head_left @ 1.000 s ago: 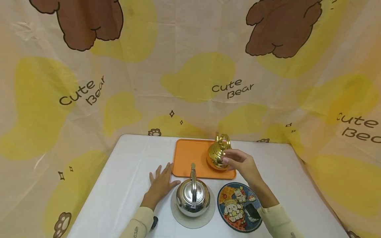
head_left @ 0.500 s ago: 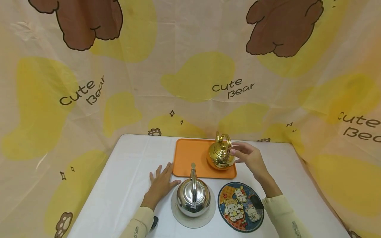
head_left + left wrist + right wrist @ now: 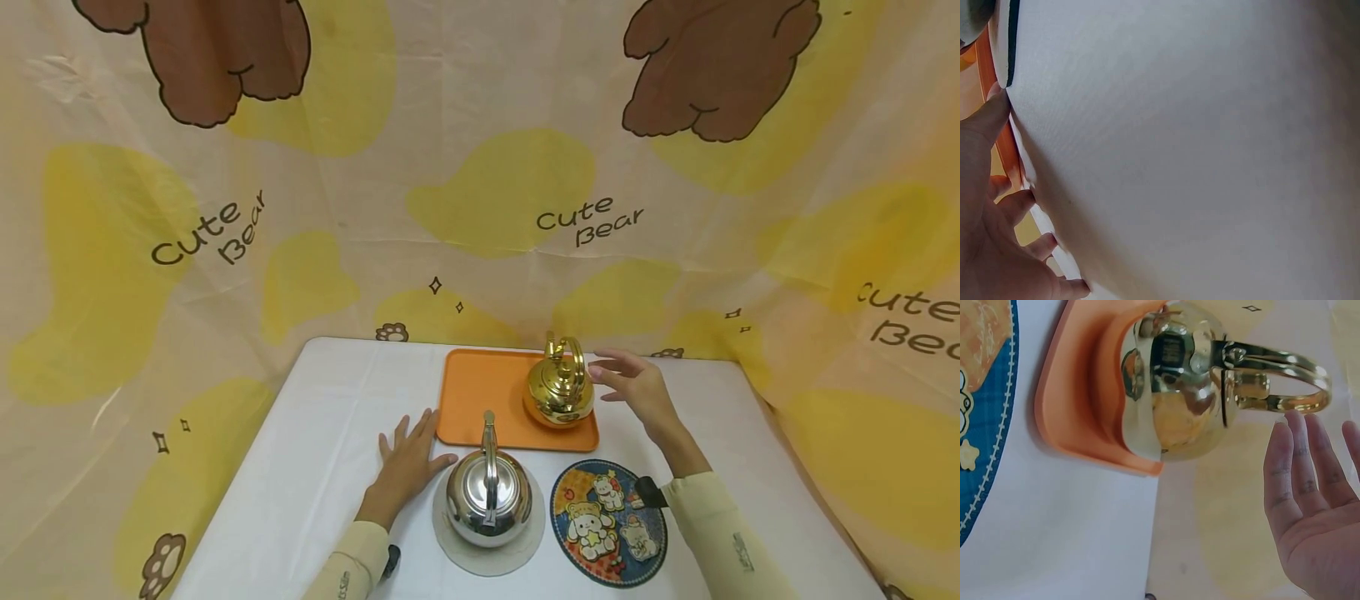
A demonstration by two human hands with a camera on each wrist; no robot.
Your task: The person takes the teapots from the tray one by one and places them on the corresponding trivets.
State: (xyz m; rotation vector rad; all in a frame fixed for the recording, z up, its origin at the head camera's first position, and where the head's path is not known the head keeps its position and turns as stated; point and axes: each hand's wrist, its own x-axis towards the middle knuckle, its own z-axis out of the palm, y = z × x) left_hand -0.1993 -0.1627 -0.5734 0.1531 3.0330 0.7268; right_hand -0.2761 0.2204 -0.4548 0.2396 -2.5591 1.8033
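A gold kettle (image 3: 558, 390) stands upright on the right part of an orange tray (image 3: 472, 400), its handle raised. Just right of that handle, my right hand (image 3: 637, 392) hovers with fingers extended and holds nothing; the right wrist view shows the hand (image 3: 1313, 506) beside the handle of the kettle (image 3: 1185, 394), with fingertips near it. My left hand (image 3: 408, 467) rests on the white table with fingers spread, by the tray's left edge. Beside its thumb stands a silver kettle (image 3: 489, 500) on a pale round mat (image 3: 491, 562). In the left wrist view the left hand (image 3: 997, 237) lies flat.
A round blue and orange mat with cartoon animals (image 3: 592, 533) lies right of the silver kettle, under a dark object at my right wrist (image 3: 651, 492). Behind the white table (image 3: 300, 467) hangs a printed curtain (image 3: 480, 183).
My right hand has moved away from the gold kettle's body, rightward and up, and is now beside the handle. The left hand and both kettles have stayed in place.
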